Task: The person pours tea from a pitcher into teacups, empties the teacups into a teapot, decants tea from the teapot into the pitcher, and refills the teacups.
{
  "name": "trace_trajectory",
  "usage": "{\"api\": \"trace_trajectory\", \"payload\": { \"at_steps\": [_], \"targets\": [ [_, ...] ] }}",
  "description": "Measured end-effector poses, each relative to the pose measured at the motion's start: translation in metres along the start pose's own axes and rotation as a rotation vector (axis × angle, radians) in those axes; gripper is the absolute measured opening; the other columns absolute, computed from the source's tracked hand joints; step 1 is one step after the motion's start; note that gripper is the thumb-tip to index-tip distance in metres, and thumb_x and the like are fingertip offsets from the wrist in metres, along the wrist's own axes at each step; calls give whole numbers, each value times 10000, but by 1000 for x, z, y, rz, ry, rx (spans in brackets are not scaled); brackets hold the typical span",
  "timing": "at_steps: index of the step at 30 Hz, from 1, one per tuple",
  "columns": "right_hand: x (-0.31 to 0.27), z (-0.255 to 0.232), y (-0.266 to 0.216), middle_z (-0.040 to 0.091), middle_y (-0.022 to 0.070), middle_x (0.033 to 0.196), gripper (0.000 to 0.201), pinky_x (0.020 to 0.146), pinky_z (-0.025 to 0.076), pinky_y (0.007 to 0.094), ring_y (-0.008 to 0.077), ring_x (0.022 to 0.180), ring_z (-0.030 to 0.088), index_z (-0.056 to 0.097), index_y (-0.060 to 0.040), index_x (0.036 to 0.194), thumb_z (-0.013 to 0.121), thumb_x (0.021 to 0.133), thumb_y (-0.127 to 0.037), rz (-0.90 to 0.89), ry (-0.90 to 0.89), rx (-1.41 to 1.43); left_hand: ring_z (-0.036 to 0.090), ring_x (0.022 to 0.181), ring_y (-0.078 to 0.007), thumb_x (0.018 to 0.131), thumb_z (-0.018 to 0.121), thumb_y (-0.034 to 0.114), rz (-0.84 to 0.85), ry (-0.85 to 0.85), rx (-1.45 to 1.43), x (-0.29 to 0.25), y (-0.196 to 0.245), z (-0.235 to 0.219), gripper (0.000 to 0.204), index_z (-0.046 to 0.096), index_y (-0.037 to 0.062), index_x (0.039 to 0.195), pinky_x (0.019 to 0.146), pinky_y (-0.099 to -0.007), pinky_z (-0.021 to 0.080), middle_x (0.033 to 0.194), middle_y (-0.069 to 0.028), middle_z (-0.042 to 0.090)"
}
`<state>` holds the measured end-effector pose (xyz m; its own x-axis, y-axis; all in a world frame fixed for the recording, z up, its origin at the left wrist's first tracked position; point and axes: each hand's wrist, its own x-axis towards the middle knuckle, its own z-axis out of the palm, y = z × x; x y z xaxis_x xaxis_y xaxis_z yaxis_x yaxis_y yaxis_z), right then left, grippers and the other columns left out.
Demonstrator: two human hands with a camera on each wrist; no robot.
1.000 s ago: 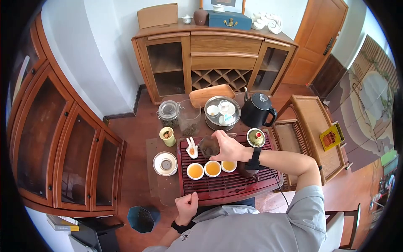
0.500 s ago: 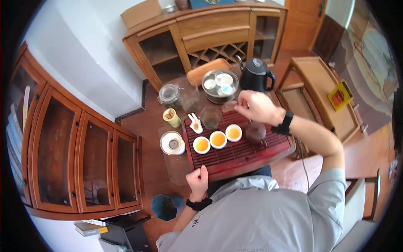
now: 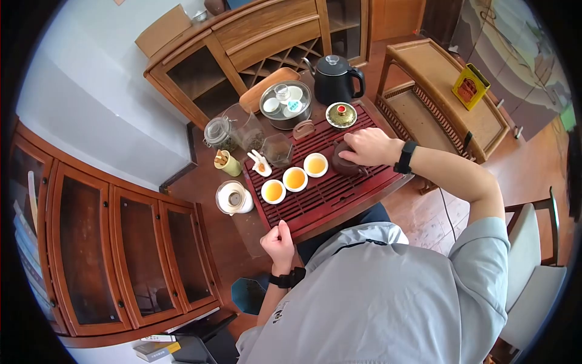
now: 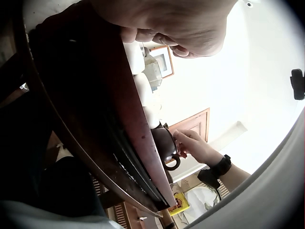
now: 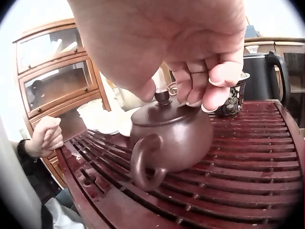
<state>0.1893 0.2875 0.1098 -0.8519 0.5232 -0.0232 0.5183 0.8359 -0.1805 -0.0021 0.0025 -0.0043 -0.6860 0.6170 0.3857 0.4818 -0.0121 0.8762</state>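
My right hand is over a brown clay teapot on the slatted tea tray. Thumb and curled fingers come down around the knob of the teapot lid, which sits on the pot; the index fingertip is hidden. The teapot's loop handle faces the person. My left hand is a fist at the tray's front left edge, holding nothing. Three white cups of amber tea stand in a slanting row, one of them a middle cup. Behind them is a glass pitcher.
A black kettle, a lidded patterned bowl and a steel basin of white cups stand at the back. To the left are a glass jar, a green holder and a white strainer cup. A wicker cart stands right.
My right hand has left the glass pitcher, passed over the tray's back and come down on the teapot lid. The left fist stays at the tray's edge. The head view has turned.
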Motion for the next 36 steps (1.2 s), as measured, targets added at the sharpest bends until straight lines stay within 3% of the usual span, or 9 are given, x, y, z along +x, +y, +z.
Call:
{"api": "trace_trajectory", "payload": {
  "at_steps": [8, 13, 17, 24, 25, 26, 36],
  "targets": [
    [5, 11, 2, 686, 184, 716, 346, 622, 562, 465, 369, 684, 695, 669, -12, 863, 575, 972, -326, -126, 48, -41, 280, 480, -77, 954, 645, 72, 1, 18, 11, 1, 2, 0, 466, 396, 1, 567, 441, -321, 233, 500, -41, 303],
    [-6, -35, -7, 685, 178, 731, 348, 635, 560, 478, 371, 698, 690, 658, -25, 819, 567, 980, -320, -111, 214, 12, 282, 481, -75, 953, 641, 66, -30, -5, 18, 1, 2, -1, 464, 397, -1, 564, 440, -320, 231, 502, -39, 300],
    [-12, -49, 18, 670, 191, 749, 322, 648, 529, 509, 409, 727, 657, 637, -48, 817, 576, 974, -322, 23, 321, 24, 283, 480, -76, 953, 640, 62, -44, -11, 12, 0, 0, -1, 458, 404, -3, 566, 440, -320, 231, 504, -39, 296],
    [-29, -7, 60, 682, 207, 718, 425, 652, 549, 510, 404, 694, 675, 669, -28, 765, 541, 990, -366, 237, 231, -5, 283, 480, -77, 951, 638, 56, -76, -37, 6, 0, 1, -4, 448, 405, -4, 574, 441, -316, 234, 511, -40, 296],
    [-30, 2, 63, 683, 208, 719, 434, 649, 548, 511, 405, 693, 675, 670, -28, 762, 536, 993, -370, 262, 221, 3, 319, 467, -65, 974, 621, 80, -59, -55, 25, 1, 2, -5, 466, 422, 5, 559, 438, -307, 241, 491, -11, 345],
    [-29, 9, 65, 686, 206, 724, 438, 645, 549, 511, 404, 695, 677, 670, -26, 765, 541, 992, -377, 272, 213, 14, 354, 455, -54, 997, 604, 105, -42, -74, 42, 2, 2, -6, 491, 439, 14, 544, 435, -298, 247, 470, 18, 395],
    [-3, 48, 66, 689, 192, 715, 451, 618, 551, 484, 376, 697, 692, 655, -28, 803, 563, 989, -428, 222, 213, -6, 367, 458, -52, 998, 602, 111, -58, -92, 63, 0, 1, -7, 492, 438, 19, 543, 438, -287, 259, 472, 21, 408]
  ]
}}
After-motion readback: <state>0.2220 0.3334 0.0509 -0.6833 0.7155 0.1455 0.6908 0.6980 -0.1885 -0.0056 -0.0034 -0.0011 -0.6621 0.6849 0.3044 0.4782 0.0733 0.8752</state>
